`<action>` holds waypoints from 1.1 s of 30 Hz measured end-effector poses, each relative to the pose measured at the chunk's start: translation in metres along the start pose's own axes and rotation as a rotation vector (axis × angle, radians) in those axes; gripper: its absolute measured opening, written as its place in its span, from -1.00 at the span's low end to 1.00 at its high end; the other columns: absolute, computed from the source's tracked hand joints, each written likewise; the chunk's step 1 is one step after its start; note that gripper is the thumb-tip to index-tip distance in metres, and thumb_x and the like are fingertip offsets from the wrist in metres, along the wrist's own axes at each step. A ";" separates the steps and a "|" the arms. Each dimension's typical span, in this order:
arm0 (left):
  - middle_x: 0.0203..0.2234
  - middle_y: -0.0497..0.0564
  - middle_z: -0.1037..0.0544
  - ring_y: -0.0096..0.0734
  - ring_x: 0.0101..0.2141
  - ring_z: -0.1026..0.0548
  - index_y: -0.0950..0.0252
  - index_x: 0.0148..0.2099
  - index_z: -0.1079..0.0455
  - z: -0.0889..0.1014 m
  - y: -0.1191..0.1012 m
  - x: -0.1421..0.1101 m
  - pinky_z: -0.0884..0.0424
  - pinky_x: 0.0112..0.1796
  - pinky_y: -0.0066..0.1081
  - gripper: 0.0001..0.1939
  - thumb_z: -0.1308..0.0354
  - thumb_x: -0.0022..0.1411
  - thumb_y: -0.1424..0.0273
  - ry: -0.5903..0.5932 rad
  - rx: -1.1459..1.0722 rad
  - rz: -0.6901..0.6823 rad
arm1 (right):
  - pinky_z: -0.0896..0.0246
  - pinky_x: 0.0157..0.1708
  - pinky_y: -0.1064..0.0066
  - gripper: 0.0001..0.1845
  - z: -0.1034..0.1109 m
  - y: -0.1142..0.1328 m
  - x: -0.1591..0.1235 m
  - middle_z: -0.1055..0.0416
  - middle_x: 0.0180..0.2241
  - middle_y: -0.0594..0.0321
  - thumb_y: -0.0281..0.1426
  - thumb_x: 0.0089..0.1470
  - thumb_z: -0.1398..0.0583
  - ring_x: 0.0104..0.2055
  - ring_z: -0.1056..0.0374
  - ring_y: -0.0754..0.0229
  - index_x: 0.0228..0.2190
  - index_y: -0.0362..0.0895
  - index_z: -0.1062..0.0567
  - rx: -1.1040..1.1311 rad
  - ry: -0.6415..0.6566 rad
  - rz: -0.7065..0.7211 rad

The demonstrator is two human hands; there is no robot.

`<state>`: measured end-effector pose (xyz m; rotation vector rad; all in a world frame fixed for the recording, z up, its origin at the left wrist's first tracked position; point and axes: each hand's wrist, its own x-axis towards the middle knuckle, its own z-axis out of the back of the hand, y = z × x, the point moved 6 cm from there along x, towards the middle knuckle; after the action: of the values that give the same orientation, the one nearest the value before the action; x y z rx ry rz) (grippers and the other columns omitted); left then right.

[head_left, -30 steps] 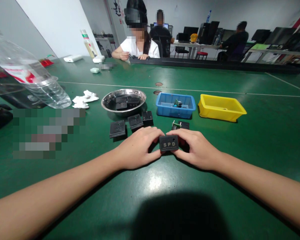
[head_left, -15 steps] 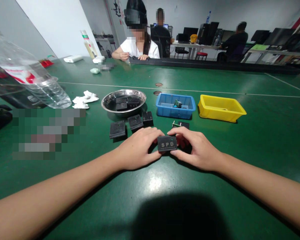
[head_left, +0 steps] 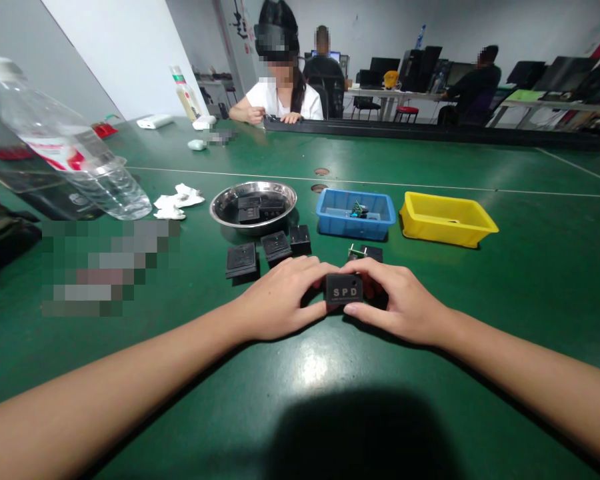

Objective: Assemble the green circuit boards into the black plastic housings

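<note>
Between my hands is a small black box-shaped housing marked "SPD" (head_left: pixel 345 291), its lettered face towards me. My left hand (head_left: pixel 293 297) grips its left side with thumb and fingers. On the right side, my right hand (head_left: pixel 397 297) pinches it too, thumb at the lower edge and fingers over the top. Just behind my right fingers sit a small green circuit board with metal pins (head_left: pixel 359 253) and a black part (head_left: pixel 373 253), partly hidden. Beyond my left hand stand three black housings: a left one (head_left: pixel 242 259), a middle one (head_left: pixel 277 247) and a right one (head_left: pixel 300 239).
A steel bowl (head_left: pixel 217 212) holds several black housings. To its right are a blue bin (head_left: pixel 356 228) with small electronic parts and a yellow bin (head_left: pixel 443 233). A large plastic bottle (head_left: pixel 80 157) and crumpled tissue (head_left: pixel 177 200) lie left. A person (head_left: pixel 285 97) sits across the table.
The view has shifted slightly, so the surroundings appear a little further right and lower. Both hands still hold the housing, its marked face now tipped more upright; the dot in its corner looks darker.
</note>
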<state>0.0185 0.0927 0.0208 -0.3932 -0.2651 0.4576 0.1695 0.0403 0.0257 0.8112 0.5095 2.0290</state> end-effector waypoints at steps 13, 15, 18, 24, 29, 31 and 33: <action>-0.10 0.09 -0.56 -0.27 -0.10 -0.54 0.29 0.02 -0.37 0.011 -0.005 -0.004 -0.45 -0.07 -0.34 -0.68 -0.20 0.32 0.23 -0.162 -0.165 -0.069 | -0.27 -0.32 0.44 -0.69 -0.001 -0.002 0.002 -0.46 -0.33 0.26 -0.33 0.13 -0.33 -0.33 -0.38 0.23 -0.11 -0.13 -0.44 -0.042 -0.020 -0.022; -0.13 0.05 -0.58 -0.32 -0.15 -0.57 0.28 0.04 -0.32 0.010 -0.005 -0.004 -0.46 -0.12 -0.39 -0.68 -0.20 0.32 0.25 -0.162 -0.211 -0.056 | -0.26 -0.31 0.44 -0.66 -0.001 -0.003 0.001 -0.45 -0.33 0.28 -0.36 0.12 -0.33 -0.34 -0.37 0.24 -0.08 -0.13 -0.43 -0.035 -0.012 -0.025; -0.24 -0.02 -0.58 -0.39 -0.25 -0.57 0.27 -0.01 -0.30 0.010 -0.004 -0.005 -0.45 -0.23 -0.44 -0.71 -0.20 0.29 0.28 -0.176 -0.218 -0.024 | -0.27 -0.33 0.45 -0.53 -0.001 -0.004 0.000 -0.44 -0.31 0.30 -0.37 0.10 -0.33 -0.35 -0.37 0.26 0.03 -0.10 -0.36 -0.013 -0.014 -0.028; -0.33 -0.04 -0.51 -0.41 -0.34 -0.49 0.27 -0.05 -0.38 0.012 -0.007 -0.004 -0.41 -0.27 -0.42 -0.72 -0.23 0.25 0.25 -0.217 -0.113 0.000 | -0.27 -0.33 0.44 -0.57 -0.002 -0.002 -0.001 -0.47 -0.27 0.27 -0.38 0.12 -0.31 -0.34 -0.37 0.25 0.01 -0.08 -0.36 -0.033 -0.011 0.005; -0.32 -0.03 -0.51 -0.40 -0.31 -0.48 0.28 -0.04 -0.39 0.013 -0.006 -0.003 -0.41 -0.25 -0.42 -0.70 -0.24 0.26 0.23 -0.224 -0.111 0.000 | -0.22 -0.38 0.46 -0.69 -0.002 -0.004 -0.001 -0.43 -0.35 0.31 -0.44 0.16 -0.26 -0.39 -0.33 0.27 -0.05 -0.10 -0.39 -0.018 -0.026 -0.026; -0.30 -0.02 -0.52 -0.39 -0.30 -0.49 0.29 -0.02 -0.39 0.011 -0.004 -0.002 -0.40 -0.23 -0.41 -0.69 -0.24 0.27 0.23 -0.208 -0.101 0.007 | -0.18 -0.42 0.48 -0.68 -0.002 -0.005 -0.001 -0.40 -0.40 0.35 -0.45 0.15 -0.26 -0.44 -0.30 0.29 -0.04 -0.11 -0.38 0.006 -0.031 -0.048; -0.30 -0.02 -0.53 -0.38 -0.30 -0.50 0.29 0.00 -0.40 0.008 -0.003 -0.001 -0.40 -0.24 -0.41 -0.68 -0.23 0.28 0.24 -0.169 -0.101 0.010 | -0.16 -0.43 0.49 -0.68 -0.003 -0.005 -0.002 -0.39 -0.41 0.36 -0.44 0.15 -0.27 -0.45 -0.29 0.30 -0.05 -0.11 -0.38 0.021 -0.019 -0.053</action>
<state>0.0163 0.0927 0.0294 -0.4552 -0.4511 0.4896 0.1713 0.0418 0.0198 0.8205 0.5373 1.9684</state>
